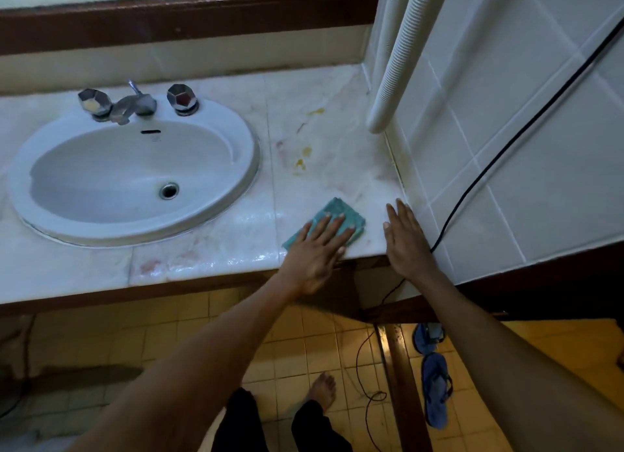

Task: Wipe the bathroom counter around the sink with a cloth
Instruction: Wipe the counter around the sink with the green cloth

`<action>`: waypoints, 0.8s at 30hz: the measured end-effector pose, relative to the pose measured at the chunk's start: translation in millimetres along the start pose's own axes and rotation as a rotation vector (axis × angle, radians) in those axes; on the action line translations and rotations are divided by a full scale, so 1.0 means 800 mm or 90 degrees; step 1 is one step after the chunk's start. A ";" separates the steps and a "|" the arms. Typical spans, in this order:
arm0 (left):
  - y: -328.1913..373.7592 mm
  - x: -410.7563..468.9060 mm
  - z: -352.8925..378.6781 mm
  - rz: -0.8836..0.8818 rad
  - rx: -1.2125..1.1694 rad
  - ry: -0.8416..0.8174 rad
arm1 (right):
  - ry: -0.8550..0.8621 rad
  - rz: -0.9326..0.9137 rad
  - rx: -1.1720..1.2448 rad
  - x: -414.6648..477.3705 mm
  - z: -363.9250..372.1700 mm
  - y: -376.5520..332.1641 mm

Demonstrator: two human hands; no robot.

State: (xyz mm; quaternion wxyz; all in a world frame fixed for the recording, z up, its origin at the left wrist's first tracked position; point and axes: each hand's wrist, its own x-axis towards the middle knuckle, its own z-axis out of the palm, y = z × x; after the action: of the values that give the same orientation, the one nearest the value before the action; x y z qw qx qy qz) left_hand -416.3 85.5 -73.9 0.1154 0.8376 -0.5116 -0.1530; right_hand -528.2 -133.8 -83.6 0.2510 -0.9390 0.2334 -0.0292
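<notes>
- Left fingers (332,222) are lying spread and flat on the cloth (341,212), pressing it down rather than gripping it.
- The cloth is sitting on the counter (209,249) near the front edge, right of the sink (135,171), its long axis running diagonally from front-left to back-right.
- Yellow stains (302,158) are lying beyond the fingertips, toward the back; I judge the wipe needs to push that way.
- The left hand (315,252) is nearer them, arm reaching out diagonally.
- The right hand (407,242) is resting open and empty at the corner by the wall (506,147).
</notes>
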 end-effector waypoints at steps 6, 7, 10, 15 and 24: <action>-0.094 0.000 -0.036 -0.110 0.015 0.018 | 0.004 0.059 0.042 -0.020 0.001 -0.007; -0.089 0.016 -0.038 -0.160 0.003 0.030 | 0.002 0.072 0.056 -0.023 0.001 -0.007; -0.044 0.069 -0.035 -0.277 -0.041 0.063 | 0.015 0.093 0.134 -0.027 -0.004 -0.009; 0.052 0.080 -0.001 -0.148 -0.033 0.013 | 0.029 0.192 0.310 -0.032 -0.028 -0.028; -0.028 0.052 -0.025 0.044 0.057 -0.071 | 0.004 0.234 0.369 -0.046 -0.043 -0.032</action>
State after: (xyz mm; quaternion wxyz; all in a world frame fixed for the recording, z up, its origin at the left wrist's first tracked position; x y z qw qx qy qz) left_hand -372.5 59.0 -68.6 0.0541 0.8138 -0.5524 -0.1723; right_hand -556.0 -113.5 -39.2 0.5077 -0.7708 0.3815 -0.0511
